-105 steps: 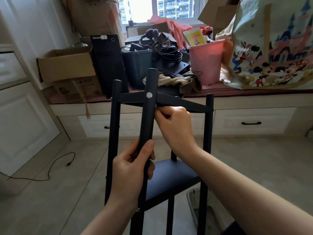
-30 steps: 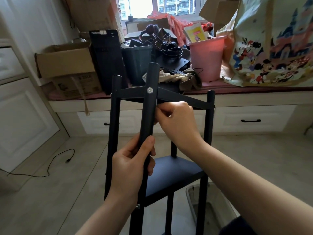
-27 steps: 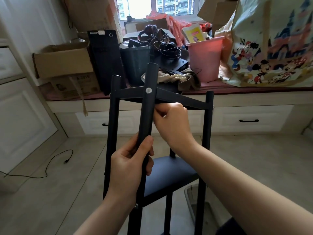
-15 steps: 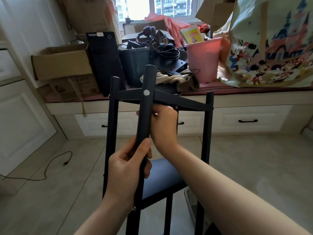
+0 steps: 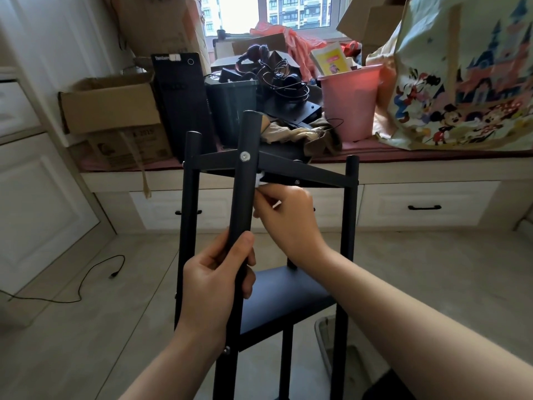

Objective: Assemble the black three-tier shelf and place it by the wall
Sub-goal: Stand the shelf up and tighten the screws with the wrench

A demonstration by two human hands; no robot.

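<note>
Black metal post (image 5: 243,186) of the shelf (image 5: 288,295) is wrapped in the left hand (image 5: 213,287), fingers curled round it about halfway up. Right hand (image 5: 288,217) is tucked just under the top tier (image 5: 288,173), pinching something small and white (image 5: 261,180), can't tell what. Shelf stands upright on the tile floor (image 5: 86,327), in front of the cluttered window bench (image 5: 432,157)

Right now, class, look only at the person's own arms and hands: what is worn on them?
Nothing is worn that shows. The left hand and right hand are bare, with no gloves, rings or watch in view. Both forearms are bare to the picture's lower edge; no sleeve shows. The one visible thumbnail is short and unpainted.
</note>
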